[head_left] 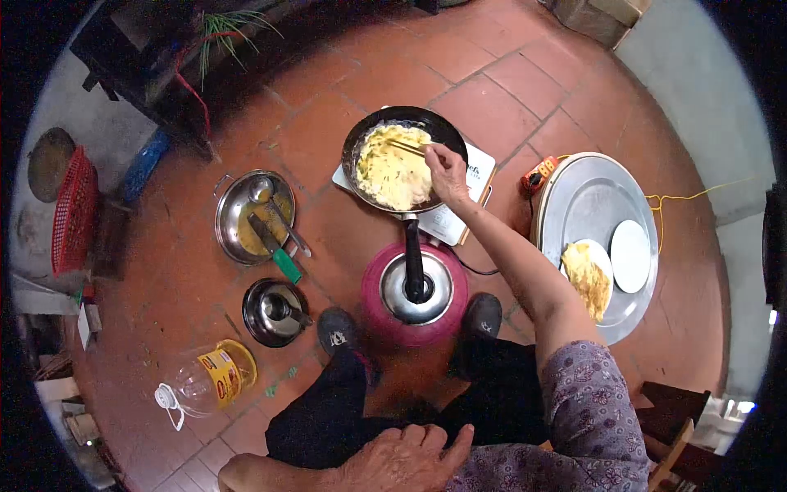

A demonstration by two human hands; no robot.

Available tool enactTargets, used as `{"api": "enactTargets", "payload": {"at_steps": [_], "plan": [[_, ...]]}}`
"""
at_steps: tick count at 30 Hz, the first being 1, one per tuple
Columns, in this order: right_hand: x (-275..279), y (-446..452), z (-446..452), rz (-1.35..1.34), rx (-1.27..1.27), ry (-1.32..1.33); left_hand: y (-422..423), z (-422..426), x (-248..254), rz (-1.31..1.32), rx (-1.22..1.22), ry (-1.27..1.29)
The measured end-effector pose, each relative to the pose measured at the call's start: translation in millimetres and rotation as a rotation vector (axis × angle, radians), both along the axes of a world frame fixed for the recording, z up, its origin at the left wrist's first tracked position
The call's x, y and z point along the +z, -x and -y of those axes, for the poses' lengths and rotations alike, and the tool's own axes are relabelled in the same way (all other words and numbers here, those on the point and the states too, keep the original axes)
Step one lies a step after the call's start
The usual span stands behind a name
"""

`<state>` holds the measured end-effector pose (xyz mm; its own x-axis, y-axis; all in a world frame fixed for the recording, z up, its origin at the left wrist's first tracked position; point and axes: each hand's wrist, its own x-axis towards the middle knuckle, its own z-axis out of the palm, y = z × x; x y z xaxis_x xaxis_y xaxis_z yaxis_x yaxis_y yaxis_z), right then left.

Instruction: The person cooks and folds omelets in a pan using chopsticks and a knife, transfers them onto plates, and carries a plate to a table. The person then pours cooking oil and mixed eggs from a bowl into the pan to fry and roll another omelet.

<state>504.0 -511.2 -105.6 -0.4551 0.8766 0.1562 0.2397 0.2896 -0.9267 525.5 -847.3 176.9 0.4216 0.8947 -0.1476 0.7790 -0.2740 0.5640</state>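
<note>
Chopsticks (pixel 407 148) pinched in R hand (pixel 448 175), tips on omelette (pixel 392 176) left of fingers, in pan (pixel 447 134). L hand (pixel 402 461) slack, nothing held. Poss. tear w/ hard poke; burn, pan v. near.

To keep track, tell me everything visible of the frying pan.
The frying pan is round, dark inside, apparently metal, with a black handle pointing toward the person, overlapping the metal lid in view. It sits level on a white cooktop. Egg covers much of its base. The right hand holds chopsticks at the egg; contact with the rim is unclear.
</note>
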Motion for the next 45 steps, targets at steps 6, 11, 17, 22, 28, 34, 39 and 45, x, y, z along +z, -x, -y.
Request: {"api": "enactTargets", "payload": {"at_steps": [6, 11, 17, 22, 28, 34, 39, 45], "plan": [[8, -40, -32, -0.005, -0.105, 0.103, 2, 3, 2, 0.018, 0.037, -0.011], [17, -40, -39, -0.138, -0.091, -0.011, -1, 7, -3, -0.016, 0.036, -0.113], [27, -41, -32, 0.099, -0.050, 0.011, 1, 2, 3, -0.051, 0.055, -0.073], [76, -44, -8, 0.240, 0.035, -0.003, 0, 5, 0, 0.002, 0.045, -0.113], [27, -13, -10, -0.216, 0.131, 0.248, 0, 7, -1, -0.016, 0.050, -0.105], [3, 2, -15, -0.271, 0.148, 0.394, 4, 5, 2, -0.039, 0.056, -0.127], [-1, -19, -34, -0.259, 0.006, 0.376, 3, 8, 2, -0.015, 0.052, -0.078], [19, -34, -45, -0.275, -0.102, 0.277, 1, 10, 0, -0.032, 0.071, -0.141]]}}
